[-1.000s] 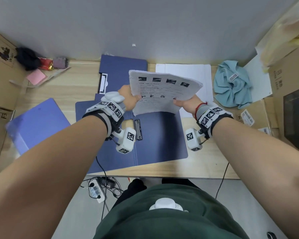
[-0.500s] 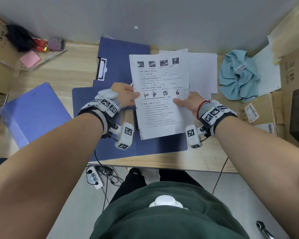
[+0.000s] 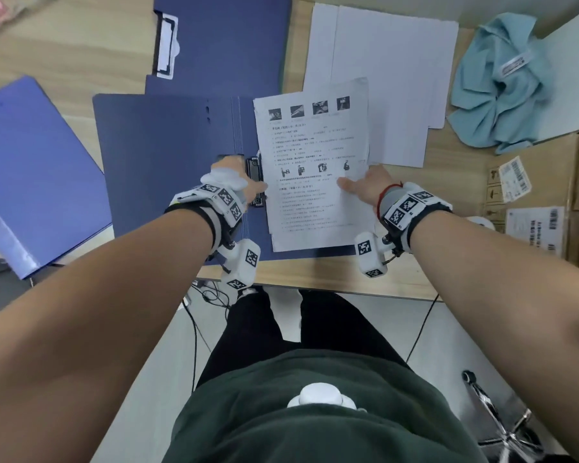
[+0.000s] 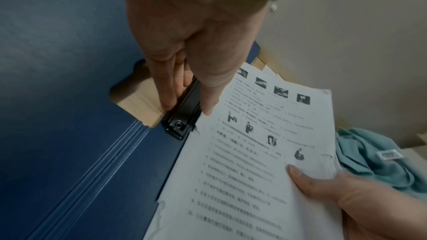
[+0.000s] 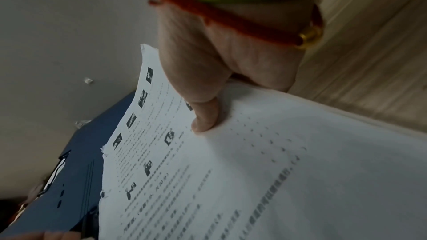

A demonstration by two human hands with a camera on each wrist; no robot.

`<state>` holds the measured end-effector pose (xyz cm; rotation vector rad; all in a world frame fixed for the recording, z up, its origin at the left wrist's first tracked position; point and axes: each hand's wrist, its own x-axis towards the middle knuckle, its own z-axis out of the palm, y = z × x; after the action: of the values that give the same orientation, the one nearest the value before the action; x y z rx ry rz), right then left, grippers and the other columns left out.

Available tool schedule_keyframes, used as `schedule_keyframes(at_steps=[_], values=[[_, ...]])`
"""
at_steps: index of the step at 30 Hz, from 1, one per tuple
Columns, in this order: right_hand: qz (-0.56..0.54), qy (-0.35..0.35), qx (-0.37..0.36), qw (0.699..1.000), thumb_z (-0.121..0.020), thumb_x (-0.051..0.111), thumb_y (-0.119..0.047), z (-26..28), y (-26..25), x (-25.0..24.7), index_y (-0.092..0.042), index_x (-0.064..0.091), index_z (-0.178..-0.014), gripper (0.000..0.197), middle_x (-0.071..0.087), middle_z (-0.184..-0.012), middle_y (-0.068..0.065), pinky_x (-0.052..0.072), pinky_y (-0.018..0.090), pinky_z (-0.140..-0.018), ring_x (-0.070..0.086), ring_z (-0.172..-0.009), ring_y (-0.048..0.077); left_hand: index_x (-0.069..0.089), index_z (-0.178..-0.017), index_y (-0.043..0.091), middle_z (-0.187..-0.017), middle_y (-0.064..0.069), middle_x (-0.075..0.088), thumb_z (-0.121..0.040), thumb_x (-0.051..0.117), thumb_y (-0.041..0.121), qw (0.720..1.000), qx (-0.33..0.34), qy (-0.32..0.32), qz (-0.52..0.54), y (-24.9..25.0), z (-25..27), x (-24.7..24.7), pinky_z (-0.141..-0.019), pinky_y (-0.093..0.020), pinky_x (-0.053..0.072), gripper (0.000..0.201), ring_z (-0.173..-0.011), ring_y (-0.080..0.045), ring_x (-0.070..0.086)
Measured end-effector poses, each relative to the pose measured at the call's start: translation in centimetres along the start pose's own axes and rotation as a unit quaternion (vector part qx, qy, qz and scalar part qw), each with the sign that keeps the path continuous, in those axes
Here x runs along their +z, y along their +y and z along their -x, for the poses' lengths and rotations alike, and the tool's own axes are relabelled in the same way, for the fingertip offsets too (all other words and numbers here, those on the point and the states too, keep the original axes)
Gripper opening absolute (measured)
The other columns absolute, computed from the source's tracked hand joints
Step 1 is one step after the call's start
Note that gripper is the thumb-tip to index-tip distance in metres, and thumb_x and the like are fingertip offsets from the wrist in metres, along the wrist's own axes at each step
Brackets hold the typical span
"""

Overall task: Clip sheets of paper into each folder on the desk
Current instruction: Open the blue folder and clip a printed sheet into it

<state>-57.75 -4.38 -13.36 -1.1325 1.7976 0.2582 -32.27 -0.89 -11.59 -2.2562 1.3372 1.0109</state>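
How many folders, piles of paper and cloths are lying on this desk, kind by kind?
Blue folders: 3, open folder, clipboard folder, lighter folder
Paper piles: 2, printed sheets, blank sheets
Cloths: 1, teal cloth
Total: 6

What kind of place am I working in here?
Probably an office or storeroom work desk: a wooden desk against a wall, blue folders, printed sheets, and cardboard boxes beside it.
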Motion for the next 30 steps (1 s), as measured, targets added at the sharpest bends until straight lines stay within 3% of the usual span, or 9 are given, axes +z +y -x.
schedule_keyframes(at_steps=[5,10,13,17,19,22,26,28,30], values=[[-0.003,0.0,0.007,1.0,-0.09,0.064,-0.05,-0.7,0.2,0.8,0.001,0.029,-0.149,0.085,0.037,-0.155,0.013,0.035,0.038,-0.11,0.039,-0.14,0.03,0.05,-0.087,0.014,-0.081,-0.002,0.055,-0.084,0.067,0.041,0.999,-0.033,0.005,-0.008,1.2,-1.5,0.9,-0.065,-0.029,0.04,0.032,-0.079,-0.022,0.055],[-0.002,-0.005,0.01,1.0,-0.09,0.063,-0.052,-0.8,0.3,0.8,0.0,0.028,-0.15,0.087,0.036,-0.156,0.013,0.035,0.039,-0.109,0.038,-0.141,0.031,0.041,-0.066,0.017,-0.085,-0.002,0.058,-0.079,0.072,0.027,0.999,-0.044,0.014,0.021,1.6,-1.9,1.2,-0.046,-0.022,0.032,0.035,-0.06,-0.013,0.049],[-0.001,-0.01,0.013,1.0,-0.09,0.063,-0.052,-1.2,0.5,0.8,0.0,0.028,-0.15,0.087,0.038,-0.154,0.014,0.038,0.038,-0.106,0.041,-0.139,0.032,0.049,-0.074,0.016,-0.081,-0.001,0.058,-0.078,0.075,0.033,0.998,-0.052,0.004,0.039,1.4,-1.8,0.8,-0.056,-0.026,0.038,0.031,-0.065,-0.017,0.053],[-0.016,-0.024,0.018,0.999,-0.09,0.063,-0.053,-1.6,0.8,0.9,0.001,0.027,-0.15,0.089,0.039,-0.152,0.015,0.04,0.039,-0.105,0.044,-0.135,0.033,0.062,-0.087,0.022,-0.067,0.002,0.061,-0.08,0.071,0.039,0.995,-0.053,-0.014,0.088,0.1,-0.9,-0.5,-0.054,-0.022,0.04,0.021,-0.054,-0.018,0.051],[-0.026,-0.023,0.024,0.999,-0.088,0.064,-0.054,-2.0,0.9,0.9,0.001,0.031,-0.149,0.088,0.042,-0.151,0.015,0.042,0.04,-0.105,0.046,-0.134,0.033,0.059,-0.091,0.027,-0.071,0.002,0.069,-0.08,0.07,0.039,0.989,-0.067,-0.029,0.13,-0.2,-0.5,-0.7,-0.065,-0.025,0.052,0.02,-0.06,-0.019,0.06],[-0.038,-0.022,0.026,0.999,-0.087,0.066,-0.054,-2.2,1.0,1.0,0.0,0.033,-0.148,0.088,0.043,-0.15,0.014,0.042,0.04,-0.104,0.047,-0.133,0.033,0.059,-0.086,0.025,-0.08,-0.005,0.077,-0.074,0.072,0.033,0.973,-0.081,-0.05,0.212,-0.4,-0.7,-0.3,-0.087,-0.04,0.059,0.019,-0.083,-0.021,0.075],[-0.046,-0.023,0.031,0.998,-0.086,0.067,-0.054,-2.7,1.2,1.2,0.0,0.036,-0.147,0.087,0.046,-0.148,0.014,0.041,0.039,-0.105,0.047,-0.133,0.032,0.061,-0.077,0.023,-0.072,-0.005,0.076,-0.065,0.07,0.033,0.964,-0.087,-0.044,0.248,-0.6,-1.0,0.2,-0.084,-0.04,0.06,0.018,-0.082,-0.022,0.075],[-0.055,-0.034,0.038,0.997,-0.076,0.072,-0.062,-2.6,1.3,1.3,-0.002,0.042,-0.143,0.095,0.051,-0.143,0.012,0.046,0.041,-0.103,0.053,-0.127,0.032,0.063,-0.078,0.021,-0.074,-0.005,0.076,-0.06,0.07,0.033,0.96,-0.083,-0.041,0.266,-0.7,-1.1,0.3,-0.083,-0.041,0.06,0.022,-0.084,-0.023,0.075],[-0.067,-0.035,0.031,0.997,-0.053,0.073,-0.075,-3.3,1.9,1.2,-0.006,0.048,-0.14,0.114,0.057,-0.139,0.008,0.049,0.045,-0.1,0.058,-0.12,0.03,0.067,-0.083,0.018,-0.076,-0.006,0.077,-0.059,0.07,0.032,0.958,-0.076,-0.041,0.273,-1.0,-1.7,0.8,-0.083,-0.042,0.06,0.028,-0.084,-0.023,0.075]])
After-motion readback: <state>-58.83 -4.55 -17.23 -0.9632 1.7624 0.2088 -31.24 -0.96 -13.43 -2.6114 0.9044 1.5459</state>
